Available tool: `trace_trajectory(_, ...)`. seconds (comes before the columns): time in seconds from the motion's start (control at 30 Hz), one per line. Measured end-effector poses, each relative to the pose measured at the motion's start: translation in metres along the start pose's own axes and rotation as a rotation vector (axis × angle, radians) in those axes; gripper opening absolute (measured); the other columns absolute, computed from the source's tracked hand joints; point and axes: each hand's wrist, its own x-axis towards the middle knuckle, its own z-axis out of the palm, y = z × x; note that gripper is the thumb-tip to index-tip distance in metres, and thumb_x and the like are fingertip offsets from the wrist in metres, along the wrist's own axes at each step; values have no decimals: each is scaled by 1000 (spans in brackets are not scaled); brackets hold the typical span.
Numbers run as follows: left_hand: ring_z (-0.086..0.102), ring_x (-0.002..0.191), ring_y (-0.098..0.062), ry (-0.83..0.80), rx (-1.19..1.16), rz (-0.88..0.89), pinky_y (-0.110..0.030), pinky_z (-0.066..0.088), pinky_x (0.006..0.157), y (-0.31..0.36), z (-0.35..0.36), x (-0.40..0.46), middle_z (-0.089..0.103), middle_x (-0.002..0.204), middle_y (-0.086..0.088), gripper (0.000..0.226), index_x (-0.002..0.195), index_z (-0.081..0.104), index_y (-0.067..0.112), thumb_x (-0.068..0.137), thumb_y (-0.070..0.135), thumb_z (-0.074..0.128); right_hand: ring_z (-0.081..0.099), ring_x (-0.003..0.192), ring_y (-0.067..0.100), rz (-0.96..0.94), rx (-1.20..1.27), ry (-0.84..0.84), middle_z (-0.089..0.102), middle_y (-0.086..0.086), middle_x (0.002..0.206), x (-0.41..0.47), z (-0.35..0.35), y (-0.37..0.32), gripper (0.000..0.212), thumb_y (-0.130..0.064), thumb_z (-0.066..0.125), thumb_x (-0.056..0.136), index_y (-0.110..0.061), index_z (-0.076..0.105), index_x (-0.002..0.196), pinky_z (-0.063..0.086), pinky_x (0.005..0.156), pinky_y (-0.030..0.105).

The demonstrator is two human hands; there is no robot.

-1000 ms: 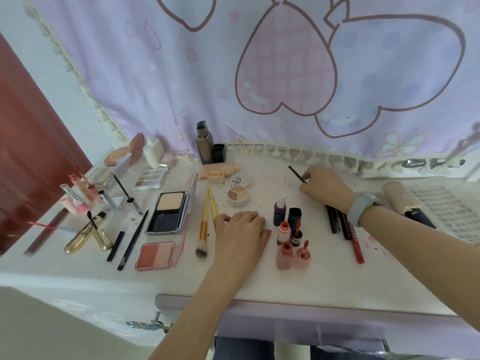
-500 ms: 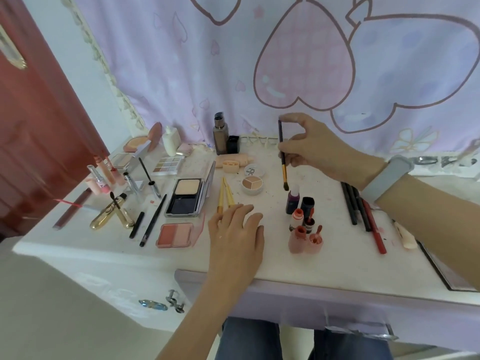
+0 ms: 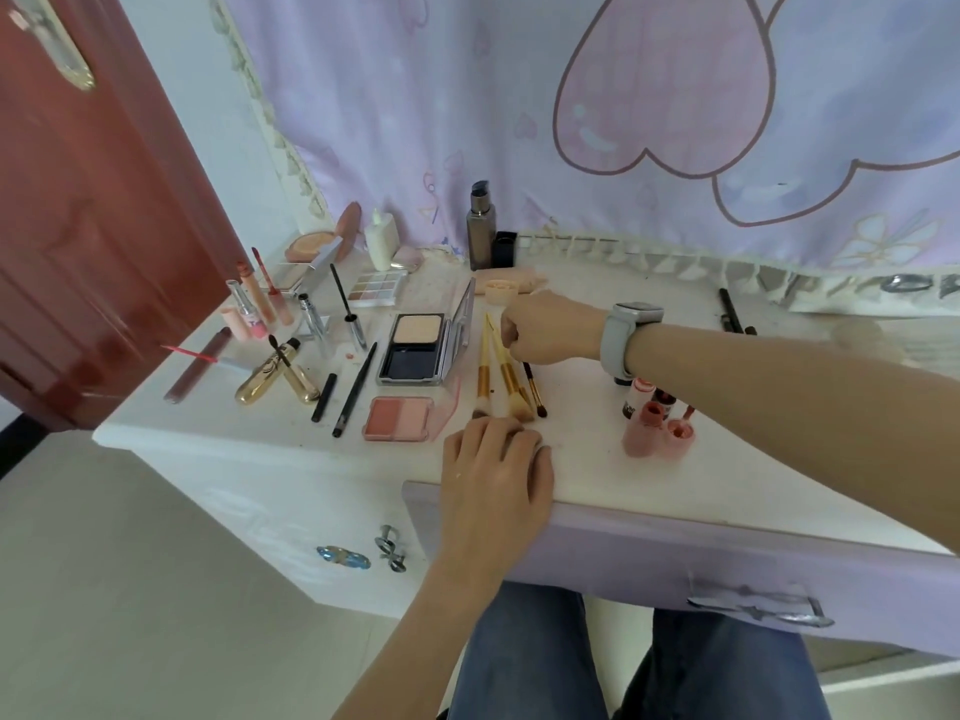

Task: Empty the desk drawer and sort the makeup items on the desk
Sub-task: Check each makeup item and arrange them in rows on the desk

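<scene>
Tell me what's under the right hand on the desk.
The right hand is closed over the upper ends of the brushes: two yellow-handled brushes and a thin dark brush stick out below it. Whatever lies on the desk directly beneath the palm is covered.

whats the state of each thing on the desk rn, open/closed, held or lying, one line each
powder compact: open, lid up
blush palette: open, lying flat
eyeshadow palette: uncovered, flat
gold mascara tube: open, wand out across it
yellow brushes: lying side by side
small dark brush: tip on desk, handle in right hand
left hand: flat on desk edge, holding nothing
pump bottle: upright
</scene>
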Motion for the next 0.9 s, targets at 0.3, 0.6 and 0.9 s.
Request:
trace_trajectory(0.3,57,86,-18,20,-38,20,-31,41,81,6,1,4,66,89,-2,18,82,68,13,82,23,54,57,57,10,14,316,251,70,4,88,-35,-44,34,26,-21,41,95,-7,62,103,43,55,12)
trace_trajectory(0.6,61,89,-20,-160,-93,71,-36,47,86,35,17,17,68,93,0,28,96,68,12,85,20,44,56,84,26,462,339,394,62,11,91,-96,-14,159,23,-11,45,90,1,64,94,38,71,25)
trace_trajectory(0.9,62,90,-18,-162,-64,81,-26,34,90,35,16,15,68,94,1,28,92,70,13,85,21,44,46,81,29,494,-66,314,47,16,94,-91,31,153,24,-16,44,93,4,55,98,40,68,33)
